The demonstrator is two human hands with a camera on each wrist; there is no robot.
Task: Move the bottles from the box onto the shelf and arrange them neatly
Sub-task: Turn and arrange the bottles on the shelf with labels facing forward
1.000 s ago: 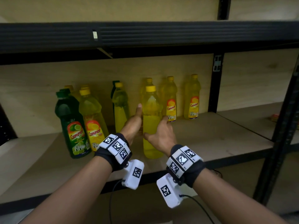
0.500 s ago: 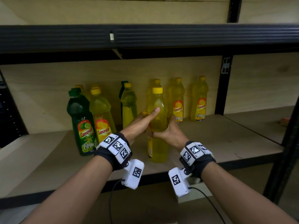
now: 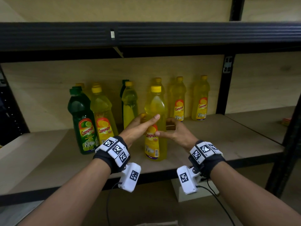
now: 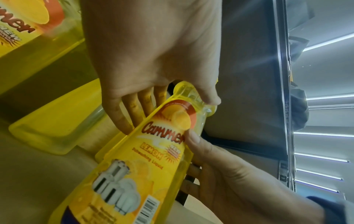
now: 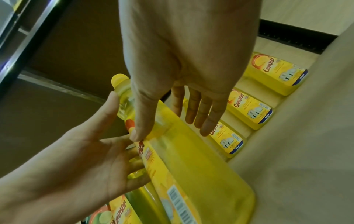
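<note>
A yellow Cammer lemon bottle stands upright near the front of the wooden shelf, label facing me. My left hand holds its shoulder, thumb across the front and fingers behind; the left wrist view shows that hand on the same bottle. My right hand pinches the bottle at label height, thumb on the label, fingers reaching behind its right side. In the right wrist view this hand has its thumb on the bottle and its fingers straight past the far edge. No box is in view.
A green lime bottle and a yellow one stand at front left, with more behind them. Another yellow bottle is behind my left hand. Two labelled yellow bottles line the back right. A black upright bounds the bay.
Both hands have turned the front yellow bottle on the spot, so its label, hidden a second ago, now faces me. The other bottles have not moved.
</note>
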